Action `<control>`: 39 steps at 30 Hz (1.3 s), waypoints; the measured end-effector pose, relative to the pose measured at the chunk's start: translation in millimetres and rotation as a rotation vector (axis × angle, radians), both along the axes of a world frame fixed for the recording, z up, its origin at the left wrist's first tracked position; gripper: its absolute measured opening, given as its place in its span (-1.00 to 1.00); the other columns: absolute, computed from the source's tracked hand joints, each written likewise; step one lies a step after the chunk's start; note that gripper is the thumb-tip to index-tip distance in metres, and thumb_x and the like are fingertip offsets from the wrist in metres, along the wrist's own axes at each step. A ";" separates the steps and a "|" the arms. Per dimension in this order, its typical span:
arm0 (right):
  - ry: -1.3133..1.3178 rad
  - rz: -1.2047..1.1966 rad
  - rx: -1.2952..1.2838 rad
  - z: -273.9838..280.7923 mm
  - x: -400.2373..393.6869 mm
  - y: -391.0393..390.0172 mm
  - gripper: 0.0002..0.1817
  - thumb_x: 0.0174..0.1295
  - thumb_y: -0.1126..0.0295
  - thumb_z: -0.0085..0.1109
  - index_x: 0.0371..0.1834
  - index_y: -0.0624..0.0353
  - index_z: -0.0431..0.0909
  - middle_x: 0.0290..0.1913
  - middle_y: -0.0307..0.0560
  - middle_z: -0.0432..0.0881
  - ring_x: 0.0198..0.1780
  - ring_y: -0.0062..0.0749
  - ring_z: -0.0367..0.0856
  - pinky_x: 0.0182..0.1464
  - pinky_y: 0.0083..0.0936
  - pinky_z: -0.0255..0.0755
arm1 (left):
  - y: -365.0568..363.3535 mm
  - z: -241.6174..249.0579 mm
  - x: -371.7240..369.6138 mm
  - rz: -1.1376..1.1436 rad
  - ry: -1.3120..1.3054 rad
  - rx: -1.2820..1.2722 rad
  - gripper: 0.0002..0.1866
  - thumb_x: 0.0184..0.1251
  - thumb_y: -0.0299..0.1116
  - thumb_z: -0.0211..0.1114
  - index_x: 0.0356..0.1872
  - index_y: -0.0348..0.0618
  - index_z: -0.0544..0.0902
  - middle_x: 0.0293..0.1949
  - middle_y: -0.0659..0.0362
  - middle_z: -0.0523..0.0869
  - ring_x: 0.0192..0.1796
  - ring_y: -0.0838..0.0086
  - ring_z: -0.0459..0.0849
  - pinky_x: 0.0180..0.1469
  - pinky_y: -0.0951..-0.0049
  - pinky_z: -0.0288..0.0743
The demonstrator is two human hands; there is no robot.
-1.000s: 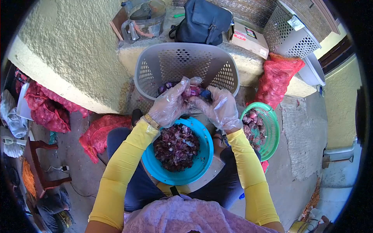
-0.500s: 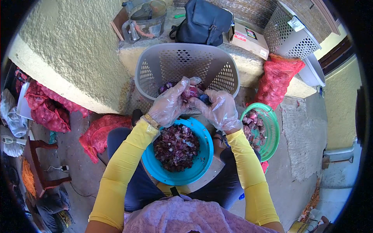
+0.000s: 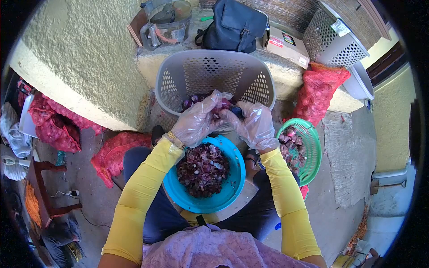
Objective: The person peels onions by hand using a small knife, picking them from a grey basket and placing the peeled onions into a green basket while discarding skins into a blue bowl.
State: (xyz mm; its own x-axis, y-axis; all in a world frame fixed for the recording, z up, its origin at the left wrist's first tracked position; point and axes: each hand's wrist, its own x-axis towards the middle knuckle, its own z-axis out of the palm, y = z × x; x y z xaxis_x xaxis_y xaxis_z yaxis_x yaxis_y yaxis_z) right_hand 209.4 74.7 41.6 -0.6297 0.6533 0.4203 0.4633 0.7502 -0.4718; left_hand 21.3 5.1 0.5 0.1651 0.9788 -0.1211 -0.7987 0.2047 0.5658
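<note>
Both my hands are in clear plastic gloves and meet above the front rim of a grey perforated basket (image 3: 214, 58). My left hand (image 3: 199, 118) is closed around a red onion (image 3: 219, 105), largely hidden by the fingers. A small dark blue tool (image 3: 237, 111) shows at the fingertips of my right hand (image 3: 254, 125), which is closed on it; I cannot make out its blade or tip. More red onions (image 3: 191, 101) lie at the bottom of the basket. Below my hands stands a blue basin (image 3: 237, 178) holding a heap of onion skins (image 3: 203, 169).
On the right, a green basket (image 3: 314, 152) contains onions or trimmings. Red mesh sacks of onions stand to the right (image 3: 319, 94) and left (image 3: 118, 154). Behind, a ledge carries a black backpack (image 3: 239, 27), a cardboard box (image 3: 286, 47) and a clear bucket (image 3: 172, 24).
The onion has turned slightly in my left hand, and the fingers of both hands have shifted a little. Everything else stays in place.
</note>
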 end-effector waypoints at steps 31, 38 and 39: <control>-0.080 -0.016 0.170 3.4 3.3 0.7 -0.39 0.06 -0.25 0.55 -0.31 0.16 0.72 -0.42 0.14 0.73 -0.33 0.11 0.77 -0.25 -0.04 0.60 | 3.3 -3.0 0.2 -0.005 -0.038 0.015 -0.36 0.75 0.11 -0.01 0.42 -0.32 0.48 0.17 -0.07 0.73 0.18 0.19 0.77 0.23 0.15 0.75; -0.091 -0.007 0.165 -0.6 2.2 1.9 -0.40 0.08 -0.25 0.53 -0.24 0.13 0.77 -0.42 0.10 0.74 -0.34 0.09 0.77 -0.24 -0.04 0.61 | -0.1 0.2 0.7 -0.029 -0.061 -0.021 -0.47 0.73 0.08 0.06 0.25 -0.23 0.58 0.08 0.02 0.76 0.10 0.27 0.80 0.17 0.24 0.79; -0.115 -0.011 0.169 -0.9 1.7 1.7 -0.41 0.10 -0.24 0.52 -0.22 0.12 0.78 -0.42 0.09 0.74 -0.34 0.09 0.77 -0.24 -0.04 0.61 | -0.2 0.0 1.4 -0.010 -0.025 -0.022 -0.37 0.73 0.13 0.03 0.35 -0.29 0.56 0.12 -0.01 0.77 0.11 0.29 0.79 0.16 0.29 0.78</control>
